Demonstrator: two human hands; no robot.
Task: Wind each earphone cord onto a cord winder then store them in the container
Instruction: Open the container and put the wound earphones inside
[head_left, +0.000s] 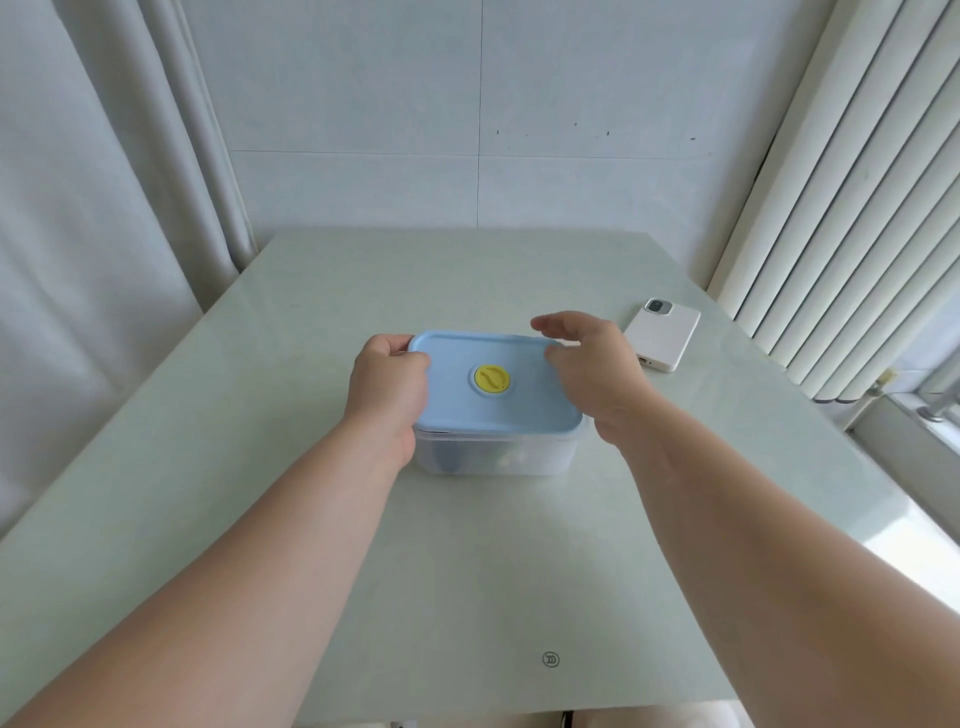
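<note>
1. Container (496, 458): clear plastic, rectangular, stands upright at the table (467, 571) ctr, directly ahead of you. The blue lid (524, 410) sits on top and covers the opening. A round yellow valve (491, 379) is set in the lid ctr.

2. Contents: only dim shapes show through the translucent front wall. Cannot tell if these are earphone cords or winders.

3. Your L hand (387, 384): at the lid's left edge, near the far-left corner. Fingers are curled over that corner and the thumb lies on the lid top, so this hand grasps the lid. The palm heel covers the container's left wall.

4. Your R hand (592, 364): at the lid's right edge. The thumb (555, 356) touches the edge. The fingers (553, 321) are extended and relaxed above the far-right corner, not closed on anything, i.e. released.

5. Other items: a white phone (662, 335) lies camera side up, to the right of the container and just beyond your R hand, apart from both. A small round mark (550, 659) is printed on the table near its front edge. A curtain (104, 208) hangs at left, vertical blinds (857, 208) at right, and a pale panelled wall (467, 104) stands behind.
</note>
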